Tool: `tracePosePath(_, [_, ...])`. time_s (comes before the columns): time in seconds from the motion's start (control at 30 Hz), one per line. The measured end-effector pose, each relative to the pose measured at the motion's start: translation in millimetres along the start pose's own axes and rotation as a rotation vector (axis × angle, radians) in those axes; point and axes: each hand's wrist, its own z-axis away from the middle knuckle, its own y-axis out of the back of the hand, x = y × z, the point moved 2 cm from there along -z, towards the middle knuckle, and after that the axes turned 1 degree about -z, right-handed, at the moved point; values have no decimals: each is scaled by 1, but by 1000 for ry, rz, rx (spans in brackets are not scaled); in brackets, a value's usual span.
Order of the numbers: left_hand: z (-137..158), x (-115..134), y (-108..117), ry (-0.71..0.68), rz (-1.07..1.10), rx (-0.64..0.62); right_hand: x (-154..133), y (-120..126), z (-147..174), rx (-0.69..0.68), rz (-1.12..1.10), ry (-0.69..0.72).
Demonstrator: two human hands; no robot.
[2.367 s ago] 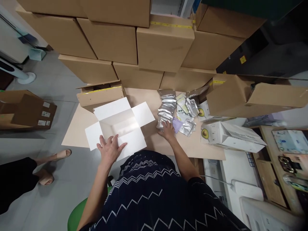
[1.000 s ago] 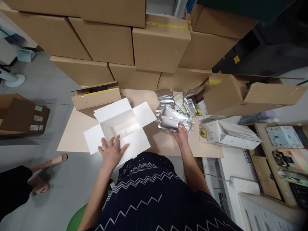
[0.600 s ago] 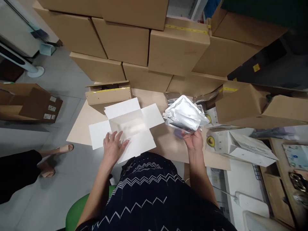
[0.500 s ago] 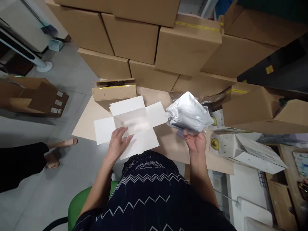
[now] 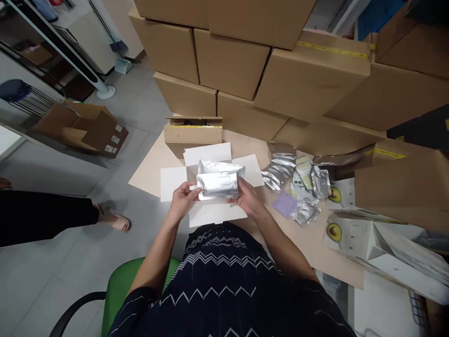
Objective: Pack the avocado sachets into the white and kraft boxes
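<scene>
A silver foil pouch (image 5: 218,184) is held level between my two hands, over the open white box (image 5: 210,152). My left hand (image 5: 184,199) pinches the pouch's left end, thumb on top. At the other end my right hand (image 5: 248,196) grips it with the fingers partly underneath. The box's flaps are spread outward on the table, and the pouch hides most of its inside. Several more silver pouches (image 5: 280,166) lie to the right of the box, along with a purple item (image 5: 286,204) that is blurred.
Stacked cardboard boxes (image 5: 231,61) wall off the back of the table (image 5: 147,164). A small carton (image 5: 193,135) stands behind the white box. White boxes with an avocado print (image 5: 345,234) are at the right. Another person's leg (image 5: 45,217) shows at left, near an open carton (image 5: 87,128).
The silver pouch has come left from beside the box to above it. My left hand has left the box and taken hold of the pouch too. The view has shifted.
</scene>
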Motion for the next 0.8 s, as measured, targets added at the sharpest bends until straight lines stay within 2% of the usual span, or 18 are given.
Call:
tracePosePath(0.07, [1, 6, 15, -38, -58, 51, -1, 0, -7, 27, 143, -9])
tracePosePath(0.17, [4, 15, 37, -122, -207, 134, -9, 4, -15, 61, 473, 71])
tracePosePath(0.27, [2, 20, 47, -171, -513, 233, -21, 5, -21, 69, 851, 194])
tracePosePath(0.33, [-3, 20, 42, -192, -762, 250, -28, 2, -25, 76, 1042, 246])
tracePosePath(0.43, [-16, 16, 22, -212, -1060, 169, -33, -11, -31, 19, 1117, 247])
tracePosePath(0.6, [-33, 5, -4, -117, -1504, 111, -22, -37, -56, -141, 1111, 149])
tracePosePath(0.7, [-37, 0, -7, -136, -1607, 77, -5, -51, -76, -194, 1129, 78])
tracePosePath(0.8, [-38, -3, -7, -154, -1619, 56, 15, -63, -90, -211, 1181, -48])
